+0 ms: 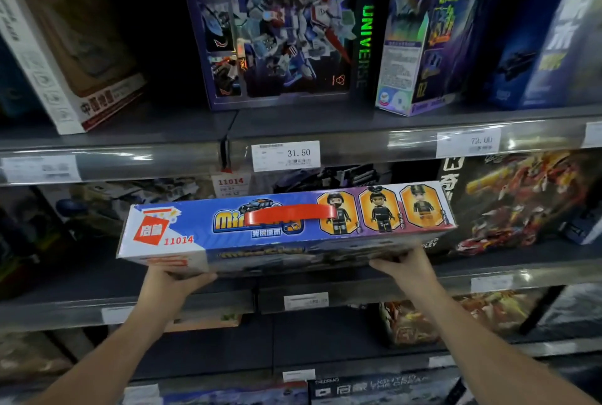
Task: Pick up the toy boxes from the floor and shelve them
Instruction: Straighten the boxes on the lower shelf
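A long blue toy box (283, 225) with a red carry handle, three minifigure pictures and the number 11014 is held level in front of the middle shelf (182, 302). My left hand (176, 277) grips its lower left corner from below, thumb on the front face. My right hand (404, 263) grips the lower edge towards the right end. The box's far side reaches into the shelf opening; whether its underside rests on the shelf board is hidden.
The upper shelf (146, 157) carries a robot box (280, 30) marked UNIVERSE, a white box (65, 56) at left and dark boxes at right. A red dragon box (518, 206) stands right of the held box. Price tags line the shelf edges. Lower shelves hold more boxes.
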